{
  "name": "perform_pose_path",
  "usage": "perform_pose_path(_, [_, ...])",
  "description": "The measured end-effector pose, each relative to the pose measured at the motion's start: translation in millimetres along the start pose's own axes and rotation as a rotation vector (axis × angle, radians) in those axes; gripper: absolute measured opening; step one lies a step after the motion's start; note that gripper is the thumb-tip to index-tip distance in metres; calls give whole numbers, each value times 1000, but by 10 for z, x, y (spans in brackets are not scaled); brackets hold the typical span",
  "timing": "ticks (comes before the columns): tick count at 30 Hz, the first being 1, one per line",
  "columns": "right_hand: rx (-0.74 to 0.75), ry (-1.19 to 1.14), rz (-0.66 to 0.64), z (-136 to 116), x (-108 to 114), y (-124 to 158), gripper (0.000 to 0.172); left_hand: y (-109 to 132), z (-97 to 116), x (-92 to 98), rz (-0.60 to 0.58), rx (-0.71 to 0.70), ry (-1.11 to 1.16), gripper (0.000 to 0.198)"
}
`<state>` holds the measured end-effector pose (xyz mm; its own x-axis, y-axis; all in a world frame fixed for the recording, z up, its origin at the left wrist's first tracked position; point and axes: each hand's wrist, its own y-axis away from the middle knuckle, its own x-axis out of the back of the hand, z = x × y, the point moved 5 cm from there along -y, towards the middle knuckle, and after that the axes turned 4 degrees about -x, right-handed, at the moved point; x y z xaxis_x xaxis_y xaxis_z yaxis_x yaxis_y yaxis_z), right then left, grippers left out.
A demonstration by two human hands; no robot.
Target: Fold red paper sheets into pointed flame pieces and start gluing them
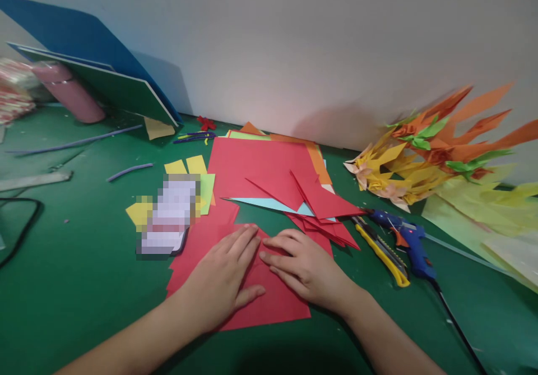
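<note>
Left hand (222,277) lies open, flat on the red sheet (275,303); right hand (303,265), also open, presses that sheet beside it, one fold seemingly begun; several folded red triangles (325,202) lie just right of the sheet.

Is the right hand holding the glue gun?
No, the right hand lies flat on the red paper, while the glue gun lies on the table, apart from it.

Left hand (222,277), right hand (305,265), forearms (378,330) bare; nails seemingly short.
</note>
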<state>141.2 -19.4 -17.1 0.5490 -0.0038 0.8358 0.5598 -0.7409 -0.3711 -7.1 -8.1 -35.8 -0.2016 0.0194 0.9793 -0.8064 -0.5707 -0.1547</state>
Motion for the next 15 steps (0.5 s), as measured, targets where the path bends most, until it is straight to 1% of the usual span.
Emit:
perform_pose_path(6, [5, -7, -1, 1, -6, 1, 27, -59, -28, 63, -61, 35, 49, 68])
perform_pose_path(12, [-2, 4, 5, -4, -2, -1, 27, -126, -76, 151, -67, 52, 117, 68])
perform_pose_path(15, [5, 12, 7, -14, 5, 0, 27, -147, -95, 153, -77, 63, 119, 74])
